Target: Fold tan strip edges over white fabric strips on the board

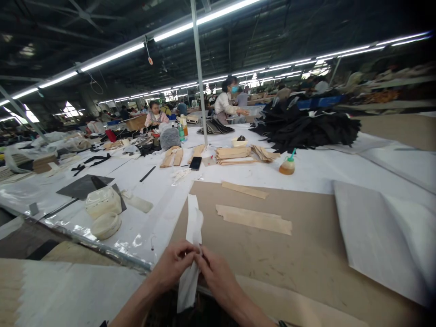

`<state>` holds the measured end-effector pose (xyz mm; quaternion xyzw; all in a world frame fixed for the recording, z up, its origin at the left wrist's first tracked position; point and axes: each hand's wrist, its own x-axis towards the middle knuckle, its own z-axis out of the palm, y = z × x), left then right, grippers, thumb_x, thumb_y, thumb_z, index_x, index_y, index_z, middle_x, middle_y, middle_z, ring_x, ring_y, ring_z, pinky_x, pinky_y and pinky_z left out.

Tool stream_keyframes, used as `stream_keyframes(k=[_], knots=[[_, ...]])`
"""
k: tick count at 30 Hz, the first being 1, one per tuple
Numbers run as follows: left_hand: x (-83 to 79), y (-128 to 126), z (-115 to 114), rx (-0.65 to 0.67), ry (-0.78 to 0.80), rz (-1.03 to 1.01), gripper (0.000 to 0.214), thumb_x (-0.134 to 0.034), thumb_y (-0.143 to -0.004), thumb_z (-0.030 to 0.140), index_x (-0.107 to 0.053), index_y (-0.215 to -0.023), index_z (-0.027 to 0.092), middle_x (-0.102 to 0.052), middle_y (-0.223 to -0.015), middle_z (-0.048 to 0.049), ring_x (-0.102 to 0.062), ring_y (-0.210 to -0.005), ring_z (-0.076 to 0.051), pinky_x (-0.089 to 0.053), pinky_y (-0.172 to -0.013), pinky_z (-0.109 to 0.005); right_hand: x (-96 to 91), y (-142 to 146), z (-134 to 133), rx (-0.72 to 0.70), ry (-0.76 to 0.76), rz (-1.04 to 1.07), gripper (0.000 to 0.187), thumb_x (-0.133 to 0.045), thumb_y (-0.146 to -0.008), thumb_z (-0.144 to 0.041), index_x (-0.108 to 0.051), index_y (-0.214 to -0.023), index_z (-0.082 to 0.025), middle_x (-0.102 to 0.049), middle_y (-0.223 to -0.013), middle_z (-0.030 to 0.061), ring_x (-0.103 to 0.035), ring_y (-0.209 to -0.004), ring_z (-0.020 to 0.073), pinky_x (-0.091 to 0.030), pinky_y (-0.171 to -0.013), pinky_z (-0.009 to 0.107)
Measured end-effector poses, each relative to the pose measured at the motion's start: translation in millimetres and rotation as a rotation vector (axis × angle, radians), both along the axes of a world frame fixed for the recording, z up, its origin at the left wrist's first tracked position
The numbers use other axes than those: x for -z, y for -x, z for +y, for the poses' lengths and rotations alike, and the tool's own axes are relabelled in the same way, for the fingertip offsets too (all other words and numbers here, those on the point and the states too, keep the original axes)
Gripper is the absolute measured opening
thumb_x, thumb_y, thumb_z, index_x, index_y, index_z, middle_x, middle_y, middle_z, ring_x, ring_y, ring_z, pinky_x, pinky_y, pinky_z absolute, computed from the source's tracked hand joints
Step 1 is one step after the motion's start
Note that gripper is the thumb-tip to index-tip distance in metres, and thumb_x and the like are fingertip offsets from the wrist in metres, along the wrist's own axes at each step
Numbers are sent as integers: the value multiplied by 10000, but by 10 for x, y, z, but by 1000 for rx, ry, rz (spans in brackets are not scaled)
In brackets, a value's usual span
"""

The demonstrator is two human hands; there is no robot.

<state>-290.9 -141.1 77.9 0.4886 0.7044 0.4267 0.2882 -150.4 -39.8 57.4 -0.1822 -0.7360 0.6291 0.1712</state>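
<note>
Both my hands meet at the near edge of a brown cardboard sheet (306, 254). My left hand (175, 265) and my right hand (218, 274) pinch a long white strip (193, 218) between fingertips. The strip runs from the cardboard down past the table edge, hanging below my hands. On the cardboard beyond lie stacked tan strips (255, 219) and one single tan strip (244, 190).
A glue bottle (288, 165) with a green nozzle stands past the cardboard. A white sheet (381, 236) overlaps the cardboard on the right. Tape rolls (104, 213) sit left. A phone (195, 163), tan stacks and a black fabric pile (306, 127) lie farther off. Other people work at the back.
</note>
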Motion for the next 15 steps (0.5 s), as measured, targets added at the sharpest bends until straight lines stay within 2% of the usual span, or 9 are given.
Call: stream_keyframes(k=[2, 4, 6, 8, 12, 15], knots=[[10, -49, -2, -2, 19, -82, 291, -545, -955, 414, -717, -933, 180, -689, -881, -32, -618, -861, -187, -471, -788, -274, -35, -90, -28, 21, -43, 17, 371, -471, -999, -497, -689, -1108, -219, -717, -942, 68, -662, -907, 256, -486, -836, 352], [3, -91, -13, -14, 29, -147, 333, -588, -935, 480, -695, -912, 166, -677, -831, -23, -608, -799, -176, -467, -728, -265, -72, -158, -59, 25, -70, 24, 351, -483, -1000, -480, -692, -1122, -226, -733, -1007, 85, -668, -944, 271, -476, -855, 357], [-13, -127, -29, -27, 23, -194, 342, -655, -893, 497, -668, -875, 157, -659, -799, -13, -589, -755, -162, -455, -698, -257, -106, -205, -91, 24, -92, 26, 312, -523, -985, -455, -699, -1097, -223, -736, -1060, 94, -667, -977, 282, -468, -872, 358], [-39, -158, -53, -27, 10, -230, 342, -674, -879, 494, -644, -841, 155, -639, -783, -6, -573, -744, -154, -449, -701, -257, -136, -238, -117, 16, -88, 36, 254, -578, -959, -417, -704, -1064, -224, -740, -1021, 67, -665, -944, 268, -466, -845, 337], [-125, -201, -117, 16, 2, -252, 319, -636, -909, 477, -613, -851, 164, -601, -788, 6, -547, -756, -149, -437, -718, -259, -193, -273, -133, -10, 118, 90, 193, -690, -887, -392, -718, -946, -211, -666, -772, -26, -590, -739, 186, -421, -675, 261], [-209, -207, -152, 46, 4, -216, 289, -595, -940, 460, -581, -879, 178, -558, -797, 18, -511, -771, -147, -418, -731, -260, -232, -277, -126, -41, 278, 112, 313, -708, -861, -486, -718, -924, -179, -647, -765, -16, -574, -725, 178, -429, -642, 258]])
